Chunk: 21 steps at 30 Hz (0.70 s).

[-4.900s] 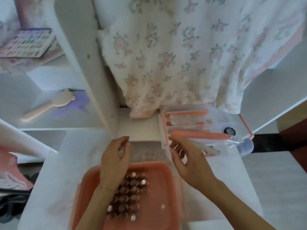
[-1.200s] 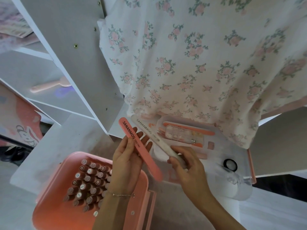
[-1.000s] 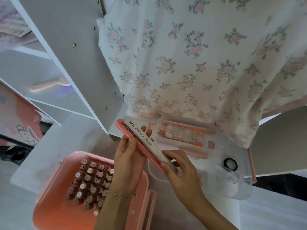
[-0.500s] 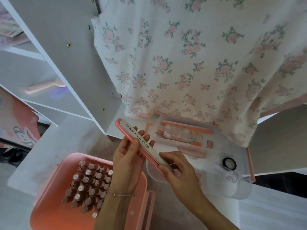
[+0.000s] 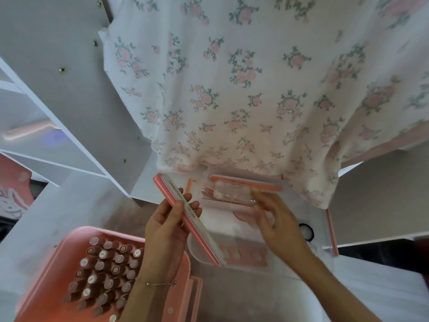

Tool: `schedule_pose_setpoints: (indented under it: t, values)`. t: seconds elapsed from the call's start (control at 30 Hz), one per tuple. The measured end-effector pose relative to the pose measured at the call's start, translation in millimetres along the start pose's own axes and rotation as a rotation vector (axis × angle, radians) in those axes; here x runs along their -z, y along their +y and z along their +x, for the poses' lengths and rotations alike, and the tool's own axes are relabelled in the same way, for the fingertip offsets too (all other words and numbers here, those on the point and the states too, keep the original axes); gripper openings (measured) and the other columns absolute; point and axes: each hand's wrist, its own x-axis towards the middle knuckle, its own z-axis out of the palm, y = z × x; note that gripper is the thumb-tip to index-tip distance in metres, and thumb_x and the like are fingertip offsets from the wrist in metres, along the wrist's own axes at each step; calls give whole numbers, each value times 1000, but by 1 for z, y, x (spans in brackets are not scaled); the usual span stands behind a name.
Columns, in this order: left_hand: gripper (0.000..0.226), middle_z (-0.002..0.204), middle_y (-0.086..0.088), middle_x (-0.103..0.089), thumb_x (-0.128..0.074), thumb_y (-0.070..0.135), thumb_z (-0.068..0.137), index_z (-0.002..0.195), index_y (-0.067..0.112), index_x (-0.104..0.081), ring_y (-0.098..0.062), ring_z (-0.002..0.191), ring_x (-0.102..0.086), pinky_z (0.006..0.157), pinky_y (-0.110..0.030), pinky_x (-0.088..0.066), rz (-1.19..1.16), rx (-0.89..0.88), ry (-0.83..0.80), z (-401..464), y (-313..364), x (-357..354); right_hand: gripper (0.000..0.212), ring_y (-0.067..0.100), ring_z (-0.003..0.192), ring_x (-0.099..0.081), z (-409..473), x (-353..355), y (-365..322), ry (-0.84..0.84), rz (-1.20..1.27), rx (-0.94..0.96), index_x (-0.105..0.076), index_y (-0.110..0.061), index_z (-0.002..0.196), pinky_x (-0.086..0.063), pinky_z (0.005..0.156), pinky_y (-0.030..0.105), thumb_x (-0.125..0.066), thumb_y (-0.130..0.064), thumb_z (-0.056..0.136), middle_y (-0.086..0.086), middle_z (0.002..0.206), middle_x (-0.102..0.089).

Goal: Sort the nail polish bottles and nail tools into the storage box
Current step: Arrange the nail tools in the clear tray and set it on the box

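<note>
left grip (image 5: 167, 225) around stacked nail files (image 5: 185, 210), above storage box (image 5: 58, 256)

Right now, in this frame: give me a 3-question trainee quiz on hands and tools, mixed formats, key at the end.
1. True or false: the left hand holds two nail files stacked together.
2. Multiple choice: where are the nail polish bottles?
A. on the white shelf
B. upright in the pink storage box
C. in the clear tray
3. Short answer: where is the right hand, and is it gripping anything?

Key
1. True: a pink file and a white one, pinched between thumb and fingers.
2. B
3. Over the clear tray, fingers near the small clear case; it grips nothing visible.
</note>
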Motion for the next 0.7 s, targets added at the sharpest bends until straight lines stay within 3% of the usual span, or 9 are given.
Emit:
schedule_pose_setpoints:
  t: [0.13,0.33,0.5,0.7]
  values:
    - [21,91,-4,-68,-51,8,82,100,6,-62,-12,72,-68,73,-26,-57,62,-10,43,4,-3,-5,33,23,120,-47,33,15,24,-139,-291,-93,-52,-7,126,-25,93,12,-45,-13,95,10,130,-53]
    - [19,89,-5,-69,-47,4,88,99,7,-63,-11,71,-68,74,-26,-57,111,5,88,8,-5,-8,34,24,120,-44,57,5,31,-151,-605,-111,-56,-12,122,-30,102,28,-40,-19,93,7,129,-51]
    - [19,89,-6,-70,-47,4,87,99,5,-62,-14,72,-69,75,-29,-57,75,32,92,10,-3,-8,30,25,112,-48,62,-2,28,-127,-637,-222,-61,-14,114,-42,89,32,-44,-20,90,6,125,-51]
    - [20,90,-5,-73,-47,4,88,101,6,-62,-16,77,-69,78,-30,-56,82,47,77,9,-2,-7,25,24,101,-58,63,-5,24,-31,-853,-205,-58,-18,111,-48,70,31,-46,-19,90,4,115,-59]
